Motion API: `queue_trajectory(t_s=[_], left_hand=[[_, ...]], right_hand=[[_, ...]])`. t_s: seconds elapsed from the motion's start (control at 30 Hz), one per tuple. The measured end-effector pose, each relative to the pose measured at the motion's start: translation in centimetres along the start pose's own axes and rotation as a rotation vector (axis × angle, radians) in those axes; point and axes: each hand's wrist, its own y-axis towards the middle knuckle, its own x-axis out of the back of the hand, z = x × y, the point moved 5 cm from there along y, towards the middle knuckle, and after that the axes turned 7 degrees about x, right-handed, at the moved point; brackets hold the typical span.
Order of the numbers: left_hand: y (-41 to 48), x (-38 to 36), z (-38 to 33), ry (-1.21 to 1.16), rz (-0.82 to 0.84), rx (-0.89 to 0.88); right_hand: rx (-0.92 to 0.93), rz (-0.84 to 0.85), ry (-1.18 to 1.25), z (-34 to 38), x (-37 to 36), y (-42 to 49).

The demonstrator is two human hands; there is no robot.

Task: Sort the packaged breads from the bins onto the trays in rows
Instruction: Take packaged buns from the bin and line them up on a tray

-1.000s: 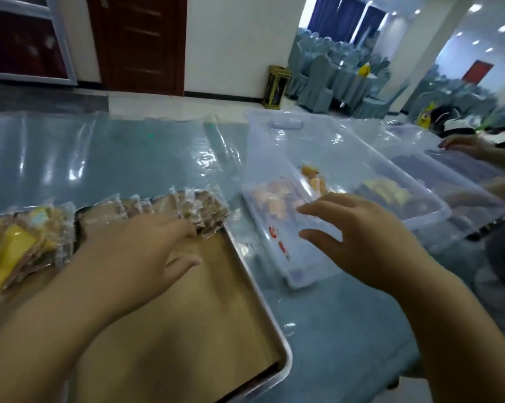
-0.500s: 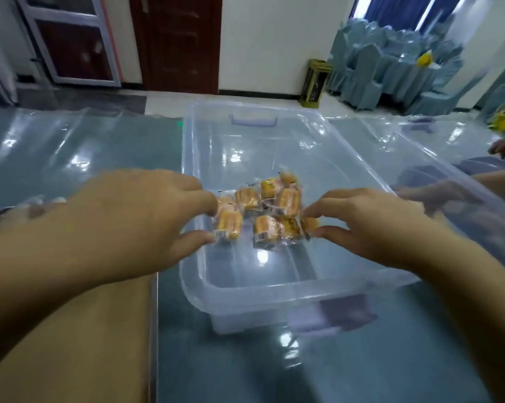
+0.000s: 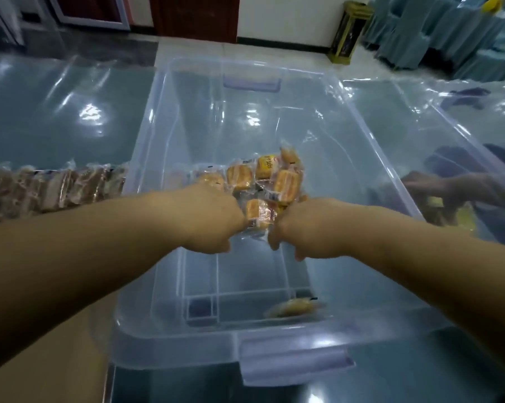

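A clear plastic bin (image 3: 187, 341) fills the middle of the view. Inside it lies a heap of several packaged breads (image 3: 274, 175), orange buns in clear wrappers. Both my hands are down in the bin at the near side of that heap. My left hand (image 3: 213, 219) curls its fingers into the packets on the left. My right hand (image 3: 300, 228) curls into the packets on the right, with one packet (image 3: 257, 212) showing between the two hands. A single packet (image 3: 293, 308) lies apart near the bin's front wall. A row of brown packaged breads (image 3: 56, 187) stands on the tray at the left.
The tray's brown surface (image 3: 80, 359) reaches under my left forearm, touching the bin's left side. A second clear bin (image 3: 460, 132) stands to the right, with another person's hand (image 3: 437, 187) in it. The table is covered with glossy plastic sheet (image 3: 56, 112).
Both hands have dropped from above the bin down into it and closed round the heap of breads. The view has moved closer over the bin.
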Motion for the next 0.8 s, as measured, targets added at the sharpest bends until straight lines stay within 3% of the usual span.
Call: queue_trajectory(t_s=[0.2,0.43,0.53,0.63,0.8], left_hand=[[0.8,-1.5,-0.3,-0.047,0.156,0.005],[0.7,-2.3,-0.6,-0.031,0.214,0.019],[0.5,-2.4,-0.7,-0.037,0.233,0.020],[0.5,-2.3,-0.6,-0.041,0.230,0.032],[0.1,-1.9,0.0,-0.102,0.285,0.036]], right_hand=[[0.209,0.261,0.069,2.7,-4.5,1.7],[0.197,0.500,0.431,4.2,-7.4,1.5],[0.055,0.615,0.652,4.0,-8.1,1.3],[-0.008,0.551,0.718,3.6,-7.8,1.7],[-0.002,0.196,0.430,1.6,-4.8,1.9]])
